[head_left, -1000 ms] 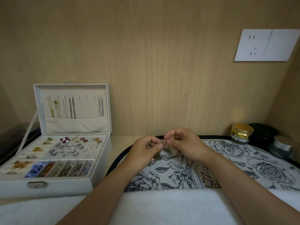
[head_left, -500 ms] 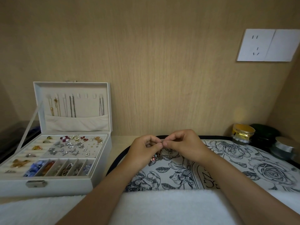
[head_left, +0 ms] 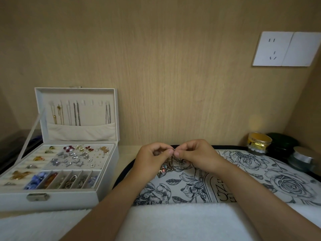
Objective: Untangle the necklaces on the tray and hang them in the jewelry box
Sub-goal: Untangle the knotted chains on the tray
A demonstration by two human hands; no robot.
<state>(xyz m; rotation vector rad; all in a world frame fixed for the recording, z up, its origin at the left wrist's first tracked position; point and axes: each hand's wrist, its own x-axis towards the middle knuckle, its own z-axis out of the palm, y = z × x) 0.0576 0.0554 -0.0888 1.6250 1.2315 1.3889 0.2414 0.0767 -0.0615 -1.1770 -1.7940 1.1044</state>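
In the middle of the frame, my left hand [head_left: 152, 158] and right hand [head_left: 197, 153] pinched the tangled brownish chain necklaces [head_left: 171, 164]; pulling hard could have tightened the knot.

Floral tray [head_left: 257, 173]: printed capitals [head_left: 225, 192] are running sideways near its front edge; only Z and G are showing legibly.

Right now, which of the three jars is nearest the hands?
The gold jar, leftmost; the dark green jar and the silver-lidded jar sit farther right.
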